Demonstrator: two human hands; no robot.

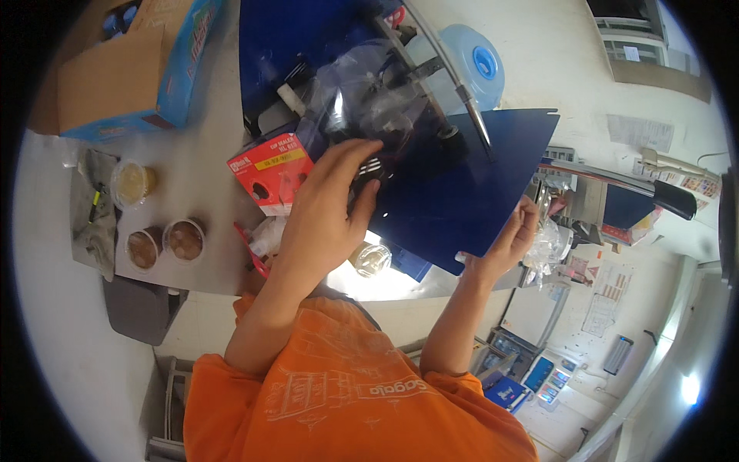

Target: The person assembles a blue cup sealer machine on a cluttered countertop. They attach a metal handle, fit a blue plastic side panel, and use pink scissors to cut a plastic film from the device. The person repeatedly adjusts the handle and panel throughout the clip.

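Observation:
A blue cup sealing machine (439, 208) stands in front of me, with a metal rod and clear plastic film (362, 85) at its upper part. My left hand (327, 192) reaches to its left side, fingers and thumb curved around a dark ribbed piece (369, 166), which they partly hide. My right hand (504, 242) grips the lower right edge of the machine's blue panel, its fingers bent around the edge. Below the panel, between my arms, a clear round cup (371, 259) sits in bright light. A black-gripped lever (673, 200) sticks out to the right.
A red box (271, 175) stands beside my left forearm. Several filled, lidded cups (185, 240) rest on the metal table (208, 92) at left, near a grey cloth (94, 208). An opened cardboard box (115, 77) is at far left. A large blue water bottle (462, 69) stands behind the machine.

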